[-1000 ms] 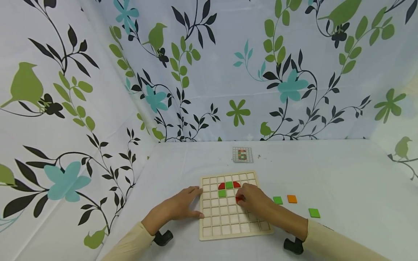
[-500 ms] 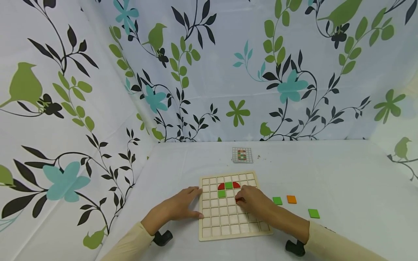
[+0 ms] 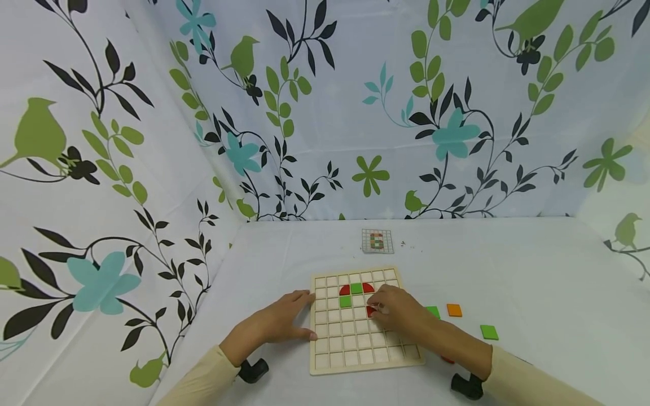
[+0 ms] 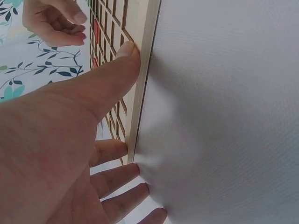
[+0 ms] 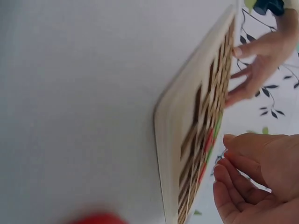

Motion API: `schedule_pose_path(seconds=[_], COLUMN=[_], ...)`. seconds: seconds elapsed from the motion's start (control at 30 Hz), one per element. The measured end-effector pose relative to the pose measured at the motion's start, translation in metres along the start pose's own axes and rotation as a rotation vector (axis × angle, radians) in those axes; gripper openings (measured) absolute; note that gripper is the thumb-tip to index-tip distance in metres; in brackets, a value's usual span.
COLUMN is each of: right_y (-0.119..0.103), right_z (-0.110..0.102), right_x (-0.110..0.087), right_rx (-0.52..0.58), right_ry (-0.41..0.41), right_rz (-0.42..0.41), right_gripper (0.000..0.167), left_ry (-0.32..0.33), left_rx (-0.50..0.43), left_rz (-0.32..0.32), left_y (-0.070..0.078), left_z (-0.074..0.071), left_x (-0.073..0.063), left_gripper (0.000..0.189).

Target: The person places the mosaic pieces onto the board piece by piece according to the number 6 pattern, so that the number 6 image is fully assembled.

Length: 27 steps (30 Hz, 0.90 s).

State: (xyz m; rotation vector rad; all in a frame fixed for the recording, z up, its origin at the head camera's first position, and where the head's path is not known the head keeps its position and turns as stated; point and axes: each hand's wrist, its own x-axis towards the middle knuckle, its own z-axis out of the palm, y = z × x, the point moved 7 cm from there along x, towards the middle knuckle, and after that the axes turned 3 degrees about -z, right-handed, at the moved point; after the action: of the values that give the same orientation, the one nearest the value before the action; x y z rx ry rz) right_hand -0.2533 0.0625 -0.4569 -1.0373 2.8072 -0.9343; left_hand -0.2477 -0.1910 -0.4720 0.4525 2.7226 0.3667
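Observation:
A wooden grid board (image 3: 365, 369) lies on the table. My left hand (image 3: 281, 318) rests at its left edge with fingers spread; in the left wrist view the thumb (image 4: 126, 49) touches the rim. In the grid sit two red rounded pieces (image 3: 345, 290), a green square (image 3: 356, 288) between them, and another green square (image 3: 346, 301) below. A further red piece (image 3: 370, 311) lies in a cell beside the fingertips of my right hand (image 3: 403, 313). That hand hovers over the board, its fingers loosely curled with nothing between them in the right wrist view (image 5: 257, 177).
Right of the board lie an orange square (image 3: 454, 310), a green square (image 3: 489, 332) and another green one (image 3: 433, 311) partly behind the right hand. A red piece (image 3: 447, 359) shows beside the right forearm. A small patterned grid card (image 3: 377, 241) lies behind the board.
My right hand has let go of the red piece and drawn slightly right and up, so more of that piece shows in its cell. The left hand has stayed put.

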Motion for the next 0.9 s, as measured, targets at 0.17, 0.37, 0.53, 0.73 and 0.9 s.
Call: schedule_pose_path(seconds=[0.17, 0.37, 0.53, 0.73, 0.9], right_y=[0.014, 0.045, 0.074, 0.099, 0.117], right_z=[-0.030, -0.067, -0.085, -0.088, -0.084], right_x=[-0.013, -0.030, -0.050, -0.074, -0.092], right_rx=[0.118, 0.172, 0.218, 0.231, 0.249], right_ry=[0.071, 0.155, 0.174, 0.142, 0.088], right_rz=[0.047, 0.142, 0.234, 0.314, 0.379], right_gripper=[0.023, 0.029, 0.033, 0.037, 0.043], left_ry=[0.004, 0.004, 0.006, 0.007, 0.005], left_rx=[0.010, 0.002, -0.001, -0.004, -0.008], left_rz=[-0.005, -0.005, 0.004, 0.020, 0.020], left_y=[-0.001, 0.000, 0.001, 0.002, 0.003], left_z=[-0.001, -0.001, -0.001, -0.001, -0.002], left_x=[0.000, -0.001, 0.000, 0.000, -0.001], left_gripper=[0.097, 0.097, 0.096, 0.095, 0.096])
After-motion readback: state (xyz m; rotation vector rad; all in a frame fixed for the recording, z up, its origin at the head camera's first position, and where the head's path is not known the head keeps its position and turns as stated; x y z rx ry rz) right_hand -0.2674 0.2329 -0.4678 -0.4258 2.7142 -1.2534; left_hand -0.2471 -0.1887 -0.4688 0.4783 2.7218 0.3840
